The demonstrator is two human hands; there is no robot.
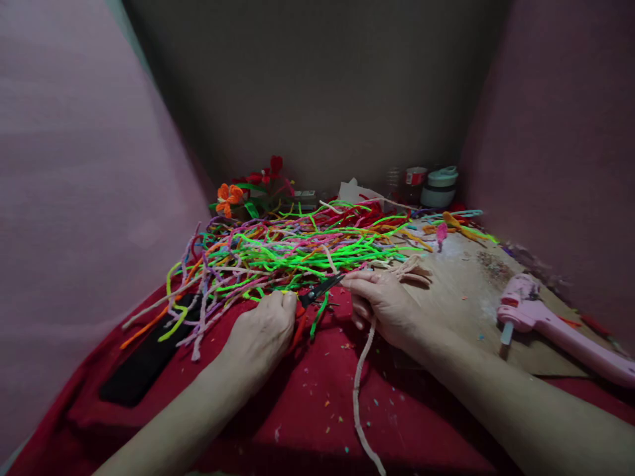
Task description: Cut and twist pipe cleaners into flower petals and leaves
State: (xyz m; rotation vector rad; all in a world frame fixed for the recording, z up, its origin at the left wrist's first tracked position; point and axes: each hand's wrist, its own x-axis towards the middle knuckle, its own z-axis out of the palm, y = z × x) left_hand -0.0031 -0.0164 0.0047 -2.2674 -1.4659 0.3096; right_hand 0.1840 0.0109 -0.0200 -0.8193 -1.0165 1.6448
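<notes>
My left hand (262, 330) rests on the red cloth (307, 410), fingers closed around the red handles of a pair of scissors (320, 289) whose dark blades point up and right. My right hand (384, 301) is closed in a pinch on a pale pink pipe cleaner (358, 390) that trails down toward me; its fingertips sit just right of the blade tips. A big tangled pile of pipe cleaners (292, 254) in green, pink, orange and red lies right behind both hands.
A pink glue gun (550, 324) lies on a brown cardboard sheet (461, 291) at right. Pipe-cleaner flowers (248, 188) and small jars (436, 185) stand at the back. A black flat object (143, 363) lies at left. Pink walls close both sides.
</notes>
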